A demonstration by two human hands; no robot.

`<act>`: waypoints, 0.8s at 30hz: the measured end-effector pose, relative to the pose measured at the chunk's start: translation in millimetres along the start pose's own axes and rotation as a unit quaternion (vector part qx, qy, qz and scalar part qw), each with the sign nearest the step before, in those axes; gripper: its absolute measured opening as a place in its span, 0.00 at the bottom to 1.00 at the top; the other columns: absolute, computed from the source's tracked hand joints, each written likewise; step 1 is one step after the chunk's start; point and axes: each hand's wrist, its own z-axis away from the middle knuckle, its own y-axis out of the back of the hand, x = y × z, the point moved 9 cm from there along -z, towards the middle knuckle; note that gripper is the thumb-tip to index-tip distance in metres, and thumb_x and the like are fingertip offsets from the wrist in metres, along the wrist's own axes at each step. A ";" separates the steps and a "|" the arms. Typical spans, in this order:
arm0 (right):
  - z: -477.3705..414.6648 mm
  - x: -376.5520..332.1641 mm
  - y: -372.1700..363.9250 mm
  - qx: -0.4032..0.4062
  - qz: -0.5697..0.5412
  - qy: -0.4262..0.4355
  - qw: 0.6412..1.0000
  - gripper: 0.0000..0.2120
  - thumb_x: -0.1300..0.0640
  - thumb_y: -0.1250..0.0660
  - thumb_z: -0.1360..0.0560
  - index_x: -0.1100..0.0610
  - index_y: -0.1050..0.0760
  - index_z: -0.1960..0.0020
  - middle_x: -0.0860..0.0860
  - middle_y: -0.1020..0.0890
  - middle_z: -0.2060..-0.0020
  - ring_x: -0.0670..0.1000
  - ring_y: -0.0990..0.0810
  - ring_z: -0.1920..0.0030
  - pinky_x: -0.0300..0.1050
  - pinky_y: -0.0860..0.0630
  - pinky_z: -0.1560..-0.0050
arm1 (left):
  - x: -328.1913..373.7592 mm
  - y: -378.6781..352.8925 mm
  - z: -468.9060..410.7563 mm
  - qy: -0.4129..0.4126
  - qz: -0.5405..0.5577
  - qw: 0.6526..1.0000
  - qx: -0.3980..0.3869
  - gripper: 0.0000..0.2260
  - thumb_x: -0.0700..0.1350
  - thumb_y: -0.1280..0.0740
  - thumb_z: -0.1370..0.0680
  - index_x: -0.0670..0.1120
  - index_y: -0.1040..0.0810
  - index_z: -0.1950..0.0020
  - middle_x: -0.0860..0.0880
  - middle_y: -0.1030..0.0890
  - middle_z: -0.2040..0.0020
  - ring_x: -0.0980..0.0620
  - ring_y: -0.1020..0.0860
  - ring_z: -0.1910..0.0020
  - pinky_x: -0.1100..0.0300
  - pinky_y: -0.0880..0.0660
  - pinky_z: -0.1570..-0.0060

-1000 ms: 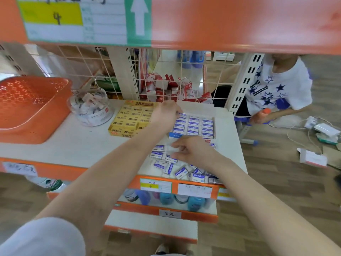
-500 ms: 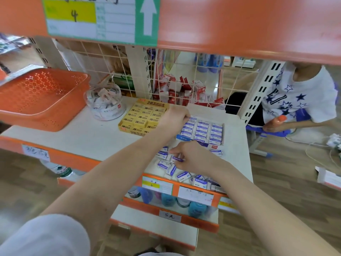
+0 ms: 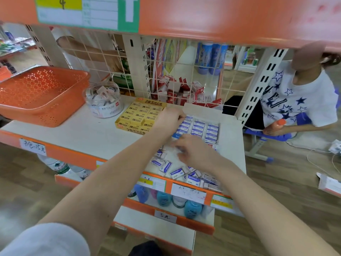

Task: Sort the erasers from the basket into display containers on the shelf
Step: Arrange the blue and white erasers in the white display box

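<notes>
Orange shelving fills my view, a wire grid (image 3: 184, 71) backing the white shelf board (image 3: 73, 133). My landmark is the white display tray (image 3: 200, 126) of blue-banded packs reading ERASER. Left of it sits a yellow box (image 3: 140, 115) printed 2B, further left a clear tub (image 3: 105, 102) and the orange basket (image 3: 42, 95). Loose erasers (image 3: 175, 171) lie in front of it, and a person in a star shirt (image 3: 295, 100) sits to its right. My left hand (image 3: 169, 117) curls at its far-left corner; my right hand (image 3: 193, 154) is blurred at its near edge. I cannot tell either grip. Half a second ago an eraser showed in the right fingertips.
</notes>
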 end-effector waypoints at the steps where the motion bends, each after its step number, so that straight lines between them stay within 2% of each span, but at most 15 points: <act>1: 0.8 7.6 15.7 0.037 -0.032 -0.014 0.999 0.22 0.65 0.37 0.28 0.50 0.25 0.36 0.49 0.26 0.57 0.47 0.28 0.56 0.39 0.32 0.53 | 0.1 -1.0 0.2 -0.002 0.003 1.000 0.001 0.08 0.38 0.38 0.24 0.39 0.22 0.61 0.43 0.20 0.61 0.44 0.22 0.61 0.49 0.23 0.59; 4: 6.0 45.4 66.9 0.146 -0.120 -0.086 0.978 0.15 0.64 0.32 0.30 0.51 0.20 0.46 0.44 0.25 0.61 0.41 0.27 0.60 0.27 0.34 0.57 | -0.3 0.4 -0.6 -0.004 0.004 1.000 0.008 0.08 0.40 0.38 0.23 0.41 0.19 0.56 0.44 0.18 0.58 0.46 0.22 0.59 0.50 0.23 0.57; 6: 5.8 70.7 84.6 0.173 -0.132 -0.126 0.968 0.08 0.60 0.29 0.29 0.49 0.20 0.52 0.42 0.22 0.60 0.39 0.25 0.60 0.25 0.33 0.59 | -0.1 0.6 -0.2 -0.002 -0.004 1.000 0.012 0.08 0.40 0.38 0.22 0.42 0.19 0.55 0.45 0.18 0.57 0.47 0.21 0.59 0.50 0.22 0.57; 9: -2.4 94.3 86.4 0.184 -0.069 -0.155 0.968 0.07 0.60 0.30 0.28 0.56 0.19 0.49 0.47 0.19 0.55 0.39 0.25 0.59 0.23 0.36 0.59 | 1.9 -2.8 1.0 -0.008 -0.016 1.000 0.009 0.08 0.37 0.39 0.23 0.41 0.20 0.55 0.44 0.19 0.57 0.46 0.21 0.59 0.49 0.22 0.57; 12: -9.0 100.0 78.1 0.192 -0.037 -0.166 0.967 0.08 0.59 0.31 0.26 0.59 0.19 0.49 0.51 0.18 0.52 0.45 0.23 0.54 0.29 0.37 0.55 | 3.7 -2.6 1.6 -0.018 -0.027 0.999 0.012 0.08 0.37 0.40 0.22 0.42 0.21 0.52 0.45 0.19 0.55 0.46 0.22 0.57 0.50 0.23 0.54; 15: -15.3 99.9 73.0 0.207 -0.015 -0.166 0.964 0.06 0.57 0.31 0.26 0.58 0.19 0.53 0.50 0.18 0.57 0.48 0.22 0.54 0.34 0.33 0.55 | 5.0 -1.9 1.2 -0.036 -0.042 0.998 0.019 0.08 0.37 0.40 0.22 0.43 0.21 0.50 0.46 0.21 0.52 0.45 0.23 0.54 0.51 0.25 0.53; 18: -24.1 102.5 66.8 0.206 0.003 -0.153 0.966 0.05 0.58 0.31 0.27 0.58 0.18 0.55 0.52 0.17 0.56 0.52 0.22 0.53 0.43 0.28 0.49 | 8.1 -1.0 1.0 -0.046 -0.058 0.997 0.018 0.09 0.38 0.40 0.21 0.42 0.21 0.46 0.45 0.22 0.49 0.45 0.24 0.52 0.53 0.26 0.51; 21: -23.1 106.4 66.6 0.234 -0.009 -0.157 0.959 0.07 0.57 0.31 0.27 0.59 0.17 0.52 0.53 0.23 0.51 0.52 0.24 0.51 0.41 0.31 0.49 | 9.3 0.1 1.2 -0.046 -0.054 0.997 0.021 0.10 0.38 0.41 0.20 0.42 0.22 0.44 0.44 0.23 0.47 0.45 0.24 0.50 0.55 0.28 0.51; 24: -24.8 108.7 63.3 0.246 0.013 -0.157 0.957 0.08 0.56 0.32 0.25 0.59 0.17 0.50 0.53 0.24 0.51 0.52 0.27 0.49 0.40 0.33 0.49 | 5.6 -1.7 2.3 -0.040 -0.032 0.999 0.020 0.11 0.39 0.41 0.20 0.42 0.22 0.42 0.45 0.22 0.44 0.45 0.24 0.48 0.55 0.27 0.48</act>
